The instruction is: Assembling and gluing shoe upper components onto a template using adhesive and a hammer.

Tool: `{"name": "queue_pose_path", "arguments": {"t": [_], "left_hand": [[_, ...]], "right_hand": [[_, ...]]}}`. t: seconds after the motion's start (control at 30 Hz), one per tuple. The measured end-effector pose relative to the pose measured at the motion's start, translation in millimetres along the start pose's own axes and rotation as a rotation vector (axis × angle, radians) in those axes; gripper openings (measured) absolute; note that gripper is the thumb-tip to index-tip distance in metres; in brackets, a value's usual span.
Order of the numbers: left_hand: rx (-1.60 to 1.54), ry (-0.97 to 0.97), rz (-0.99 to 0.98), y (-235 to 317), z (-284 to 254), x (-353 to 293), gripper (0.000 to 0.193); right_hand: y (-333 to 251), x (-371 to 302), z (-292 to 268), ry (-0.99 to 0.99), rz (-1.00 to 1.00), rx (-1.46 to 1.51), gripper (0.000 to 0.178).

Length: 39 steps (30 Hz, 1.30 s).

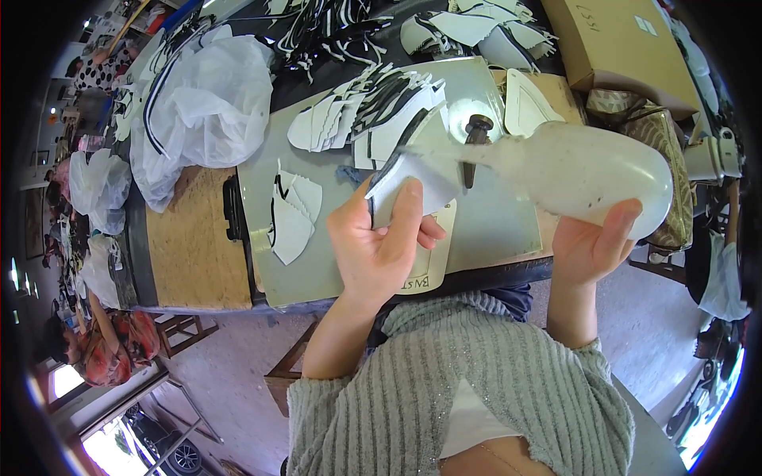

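Observation:
My left hand (379, 246) grips a white cut piece (414, 189) with a black edge, thumb on top and fingers underneath. My right hand (591, 244) is wrapped round the base of a translucent white squeeze bottle (597, 170), tilted on its side. Its narrow neck points left, and the blurred tip reaches the piece's upper edge; whether it touches, I cannot tell. A pale card template (432, 258) lies partly under my left hand. Beyond the hands, a fanned row of similar pieces (401, 119) rests on the grey-green board (341, 270). A dark-headed tool (478, 143) stands beside the bottle's neck.
Two or so loose pieces (294, 214) lie left of my hand. Plastic bags (206, 111) cover the table's far left. A cardboard box (619, 51) and a patterned bag (663, 178) stand at right. Another person (119, 345) sits at the left.

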<state>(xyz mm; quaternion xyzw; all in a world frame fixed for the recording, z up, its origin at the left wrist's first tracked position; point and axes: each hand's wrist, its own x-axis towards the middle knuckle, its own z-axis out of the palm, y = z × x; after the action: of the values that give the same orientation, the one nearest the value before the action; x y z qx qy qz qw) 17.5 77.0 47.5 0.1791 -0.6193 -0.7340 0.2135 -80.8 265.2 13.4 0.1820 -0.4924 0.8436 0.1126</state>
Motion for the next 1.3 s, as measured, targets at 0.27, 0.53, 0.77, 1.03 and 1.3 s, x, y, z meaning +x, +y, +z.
{"name": "queue_pose_path", "arguments": {"t": [0.27,0.53,0.77,1.03,1.3], "left_hand": [[0.041,-0.028,0.024,-2.0,-2.1,-0.8,0.016],[0.05,-0.028,0.027,0.2,-0.8,-1.8,0.017],[0.069,-0.054,0.021,-5.1,-4.1,-1.2,0.018],[0.056,-0.062,0.009,-3.2,0.6,0.5,0.017],[0.083,-0.097,0.004,-1.7,7.3,5.0,0.016]], "right_hand": [[1.6,6.4,-3.8,-0.009,-0.108,-0.057,0.053],[-5.6,10.2,-0.4,-0.056,-0.195,-0.277,0.06],[-8.1,12.7,11.2,-0.031,-0.201,-0.101,0.077],[-11.0,11.8,7.4,-0.074,-0.111,-0.076,0.088],[-10.2,19.8,-5.5,0.248,-0.108,-0.014,0.075]]}}
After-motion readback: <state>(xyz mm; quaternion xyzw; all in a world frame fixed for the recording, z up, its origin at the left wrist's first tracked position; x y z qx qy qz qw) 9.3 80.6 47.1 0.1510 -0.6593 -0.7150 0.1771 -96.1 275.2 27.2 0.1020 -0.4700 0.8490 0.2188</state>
